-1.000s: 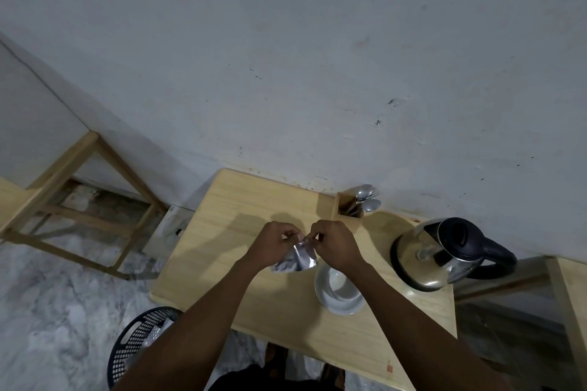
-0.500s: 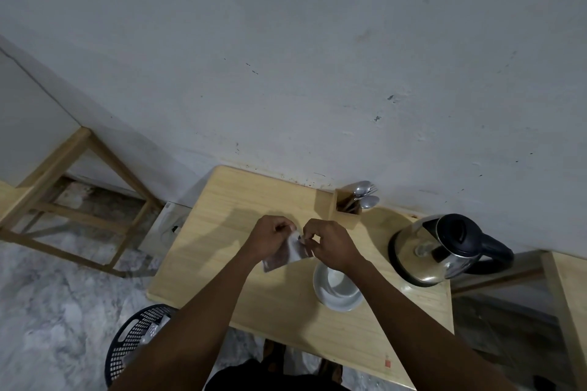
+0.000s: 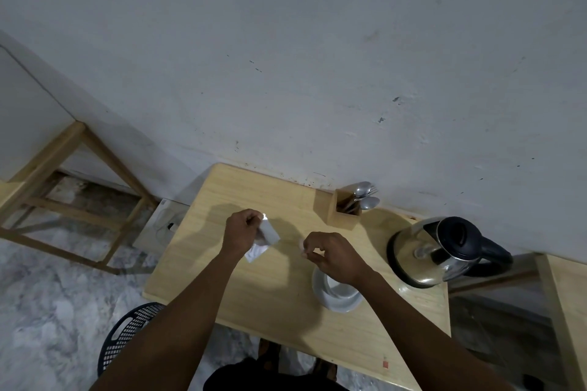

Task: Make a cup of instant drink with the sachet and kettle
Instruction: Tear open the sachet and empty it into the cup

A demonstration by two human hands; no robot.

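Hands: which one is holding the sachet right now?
The left hand pinches the silvery sachet above the wooden table. The right hand, over the white cup, holds at most a tiny pale scrap.

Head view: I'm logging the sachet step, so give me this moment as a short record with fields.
left hand: pinching the sachet above the table
right hand: apart from the sachet, fingers pinched on a small pale scrap, above the cup
cup: white, on a saucer; contents hidden
kettle: at the table's right end, lid shut
spoons: in a wooden holder by the wall
bin: black mesh, on the floor
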